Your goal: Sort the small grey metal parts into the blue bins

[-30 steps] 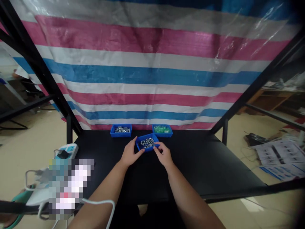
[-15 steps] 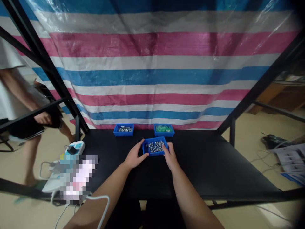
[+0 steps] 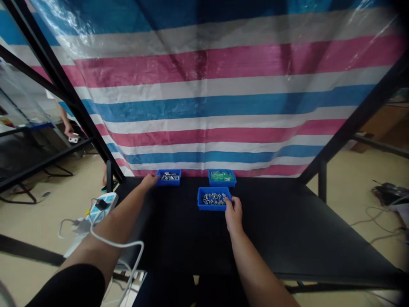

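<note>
A blue plastic bin (image 3: 213,208) of small shiny metal pieces (image 3: 214,198) sits on the black tabletop in front of me. My right hand (image 3: 234,211) grips its right end, with the thumb over the rim. Farther back on the left is a second blue bin (image 3: 169,183), holding short silver metal pieces (image 3: 169,176). My left hand (image 3: 149,182) has its fingers closed at that bin's left end; part of the fingers is hidden. A third blue bin (image 3: 223,183), at the back right, contains green pieces (image 3: 221,175) too small to name.
A striped plastic sheet (image 3: 204,98) hangs behind the black table (image 3: 271,230), between dark frame posts. On the left, a white power strip (image 3: 107,200) and a loose white cable (image 3: 128,245) lie by my forearm. Beyond the frame, a person's hand (image 3: 69,130) shows.
My left hand has let go of the middle bin and moved back left to the bin of silver pieces. My right hand remains on the middle bin. A passing person has left the near left.
</note>
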The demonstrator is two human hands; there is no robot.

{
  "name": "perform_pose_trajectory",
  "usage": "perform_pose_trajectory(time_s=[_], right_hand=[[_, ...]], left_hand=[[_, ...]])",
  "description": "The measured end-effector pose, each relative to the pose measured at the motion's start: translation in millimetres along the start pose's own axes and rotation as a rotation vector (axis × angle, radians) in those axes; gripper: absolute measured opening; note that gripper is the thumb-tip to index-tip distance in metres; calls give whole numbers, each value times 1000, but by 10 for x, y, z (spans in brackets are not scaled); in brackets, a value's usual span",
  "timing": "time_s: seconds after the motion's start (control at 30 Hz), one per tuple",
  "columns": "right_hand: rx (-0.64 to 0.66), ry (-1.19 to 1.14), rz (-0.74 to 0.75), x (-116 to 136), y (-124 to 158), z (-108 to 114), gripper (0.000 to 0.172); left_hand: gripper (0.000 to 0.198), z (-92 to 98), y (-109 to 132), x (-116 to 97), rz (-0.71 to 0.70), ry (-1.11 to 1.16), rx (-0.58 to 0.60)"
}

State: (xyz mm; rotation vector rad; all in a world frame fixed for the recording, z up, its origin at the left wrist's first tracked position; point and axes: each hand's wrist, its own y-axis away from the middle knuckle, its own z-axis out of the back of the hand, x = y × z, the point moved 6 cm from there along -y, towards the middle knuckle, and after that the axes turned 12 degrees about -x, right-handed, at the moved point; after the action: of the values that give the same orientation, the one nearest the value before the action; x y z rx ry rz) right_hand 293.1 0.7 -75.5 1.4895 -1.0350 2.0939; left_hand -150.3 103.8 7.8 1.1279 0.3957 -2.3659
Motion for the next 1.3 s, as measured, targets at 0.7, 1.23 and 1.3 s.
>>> perform_pose_trajectory(time_s=[0.7,1.23,1.3], right_hand=[[-350,237,220,215,38,911,53],[377,-135,-112,697,1153,-1024,74],[373,-54,-43,768,1179,-1085,74]], left_hand=[[46,-147,1353,220,223,873,166],[68,-100,2066,267,-220,554,35],[78,-134,2102,257,-239,530,32]])
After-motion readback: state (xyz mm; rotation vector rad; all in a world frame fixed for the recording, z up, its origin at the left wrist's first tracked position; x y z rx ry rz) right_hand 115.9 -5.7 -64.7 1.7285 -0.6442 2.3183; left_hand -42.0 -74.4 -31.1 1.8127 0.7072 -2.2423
